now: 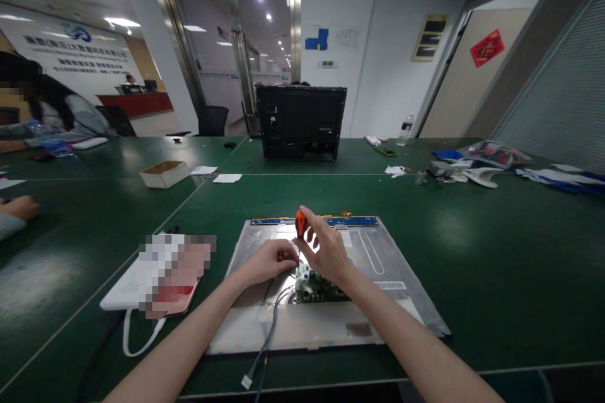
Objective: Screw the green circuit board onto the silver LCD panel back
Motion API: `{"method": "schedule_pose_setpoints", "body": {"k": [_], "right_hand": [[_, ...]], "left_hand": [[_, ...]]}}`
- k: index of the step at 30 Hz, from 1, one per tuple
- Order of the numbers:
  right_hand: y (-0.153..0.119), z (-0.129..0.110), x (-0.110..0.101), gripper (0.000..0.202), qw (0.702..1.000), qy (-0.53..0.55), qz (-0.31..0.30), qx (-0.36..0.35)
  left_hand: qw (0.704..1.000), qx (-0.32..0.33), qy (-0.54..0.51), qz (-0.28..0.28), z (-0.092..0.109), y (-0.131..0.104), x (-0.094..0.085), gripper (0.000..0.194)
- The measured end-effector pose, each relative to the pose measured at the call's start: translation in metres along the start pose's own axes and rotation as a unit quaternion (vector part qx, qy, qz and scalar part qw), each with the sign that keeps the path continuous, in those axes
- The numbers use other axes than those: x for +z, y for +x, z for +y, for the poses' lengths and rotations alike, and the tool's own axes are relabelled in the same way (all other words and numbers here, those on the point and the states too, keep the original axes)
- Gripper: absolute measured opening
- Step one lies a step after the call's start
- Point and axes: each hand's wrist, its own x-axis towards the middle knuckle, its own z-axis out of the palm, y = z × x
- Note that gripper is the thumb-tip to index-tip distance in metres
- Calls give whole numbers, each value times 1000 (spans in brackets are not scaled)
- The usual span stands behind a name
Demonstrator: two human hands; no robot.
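My right hand (326, 249) grips an orange and black screwdriver (301, 225) by its handle. The screwdriver stands upright, its shaft pointing down at the upper left corner of a green circuit board (314, 286). Close by the shaft's tip, the fingers of my left hand (271, 261) are pinched together; what they hold, if anything, is too small to make out. Beneath both hands lies a flat silver display panel (401, 308) with a blue strip along its far edge. Grey cables (273, 321) run from near the board to a white connector at the table's front edge.
Left of the panel are a white power bank (125, 283) and a phone joined by a white cable. Farther back stand an open cardboard box (164, 174) and a black monitor casing (302, 123). Plastic bags and parts lie at right. Another person's hand (19, 209) rests at far left.
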Motion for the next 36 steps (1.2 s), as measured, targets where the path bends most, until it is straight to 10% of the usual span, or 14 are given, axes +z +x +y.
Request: {"method": "schedule_pose_setpoints", "body": {"k": [36], "right_hand": [[-4,2,1,71,999,26,5,28]], "left_hand": [[1000,7,-2,7,-1,1,1,11]]}}
